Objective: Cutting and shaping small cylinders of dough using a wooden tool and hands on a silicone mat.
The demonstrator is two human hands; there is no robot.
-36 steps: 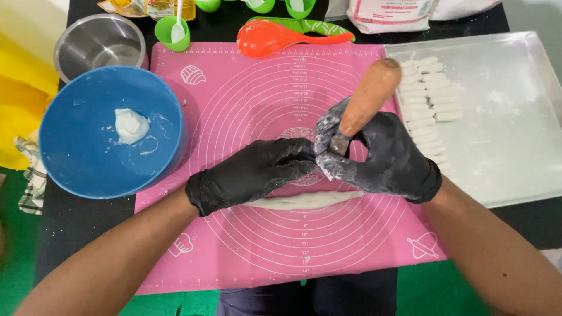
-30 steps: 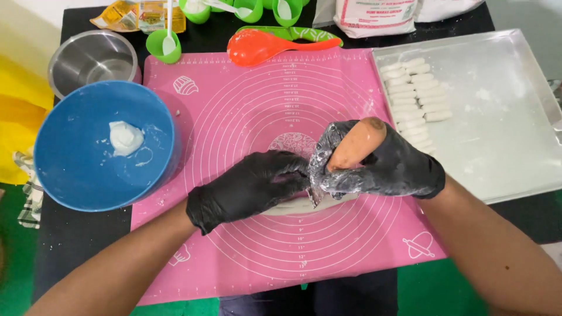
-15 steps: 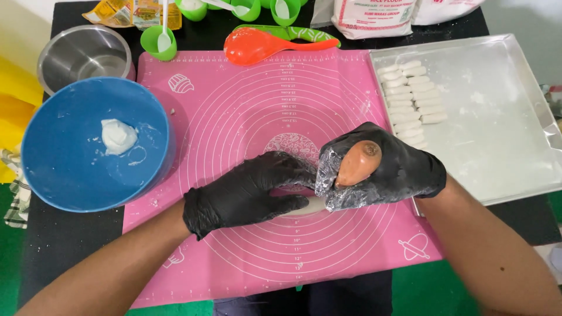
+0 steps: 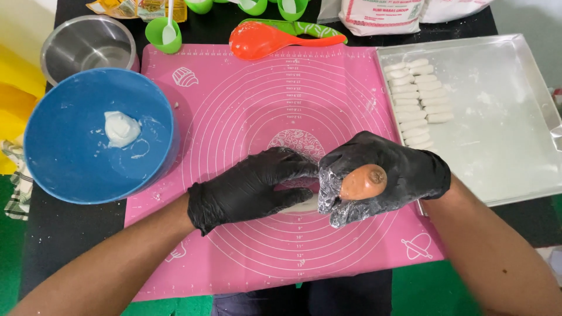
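My right hand (image 4: 380, 184) grips the wooden handle (image 4: 363, 182); my left hand (image 4: 252, 190) lies flat on the dough strip (image 4: 301, 205) near the pink mat's (image 4: 246, 105) lower middle. Soft, sticky, easily torn; I'd lift it from underneath.

The gloved hands cover most of the white dough strip (image 4: 304, 205) and the wooden-handled tool's (image 4: 363, 182) blade.

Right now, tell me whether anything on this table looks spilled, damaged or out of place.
Nothing stands out. The cut dough pieces lie in neat rows on the floured tray, and one dough lump sits in the blue bowl. White dusting marks the right hand.
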